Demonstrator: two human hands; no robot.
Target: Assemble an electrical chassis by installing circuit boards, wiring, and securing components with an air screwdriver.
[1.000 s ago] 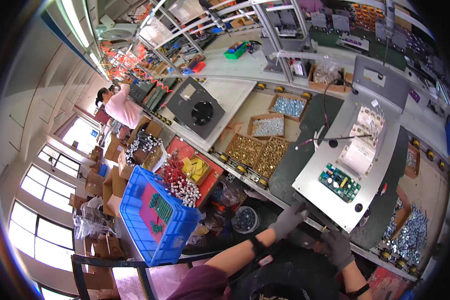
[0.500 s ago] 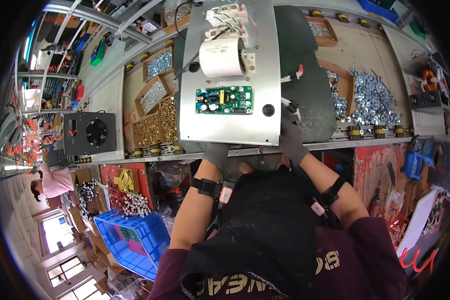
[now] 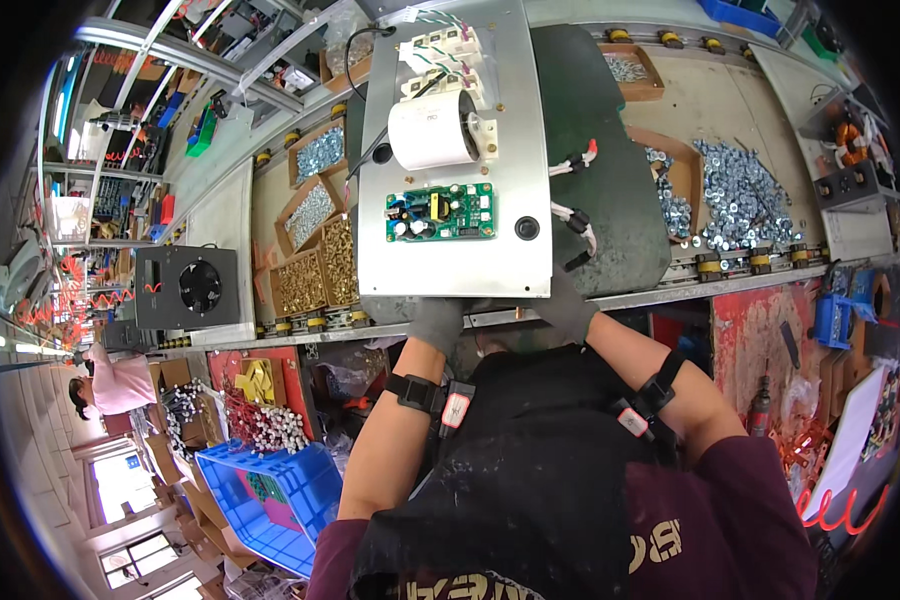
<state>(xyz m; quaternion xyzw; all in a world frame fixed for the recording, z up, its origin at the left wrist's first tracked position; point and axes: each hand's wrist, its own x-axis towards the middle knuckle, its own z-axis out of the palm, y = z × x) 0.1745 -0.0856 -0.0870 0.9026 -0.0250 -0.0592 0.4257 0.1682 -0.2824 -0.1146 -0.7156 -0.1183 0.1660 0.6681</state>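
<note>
Head view, only one to hand. Rectangular silver sheet-metal panel [image 3: 450,272] lies over a dark green mat [image 3: 610,235], near edge about at the front of the bench. On it: a green circuit board [image 3: 440,212] and a fat white cylinder [image 3: 430,135]. Grey-gloved left hand [image 3: 438,322] at the panel's near edge, left of middle; grey-gloved right hand [image 3: 568,314] by the near right corner. Fingers of both run out of sight at the edge; cannot tell whether either grips or merely rests.

Step in hand, as judged: handling the panel from its near edge. Best done with both hands sharing the load evenly, palms low, the panel level so the parts on top take no knock. White leads with black ends [image 3: 575,215] hang off the right side; worth keeping them from under the metal and away from the right wrist.

Against half a second earlier: right hand now lower, at the corner rather than up along the right side, and the nearer lead's end shows clear of it. Left hand much the same; view slightly turned.
</note>
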